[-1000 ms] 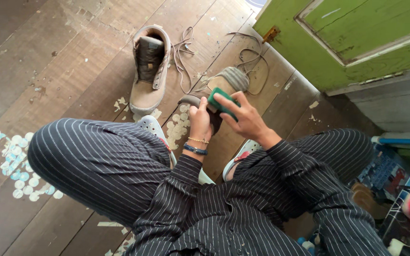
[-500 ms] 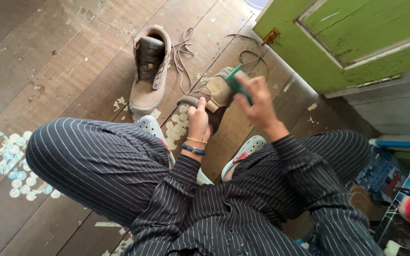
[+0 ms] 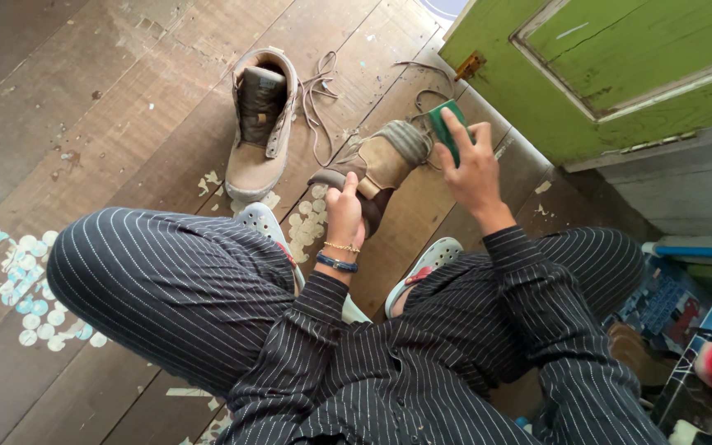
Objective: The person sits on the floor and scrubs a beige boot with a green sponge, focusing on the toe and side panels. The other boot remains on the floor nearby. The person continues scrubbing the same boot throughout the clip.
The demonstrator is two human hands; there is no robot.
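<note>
My left hand grips the heel end of a tan suede boot, holding it tilted above the floor between my knees. My right hand holds a green scrub sponge against the boot's far end, near its ribbed collar. A second matching boot stands upright on the plank floor to the left, its tongue pulled out. Loose brown laces lie on the boards between and behind the two boots.
A green wooden door stands close on the right. I sit low in dark pinstriped clothes with white clogs on my feet. Peeling round stickers mark the worn planks at left. Colourful clutter fills the lower right.
My right hand has slid the green sponge along the boot, from beside my left hand out to the far end. The left hand and the boot have stayed put.
</note>
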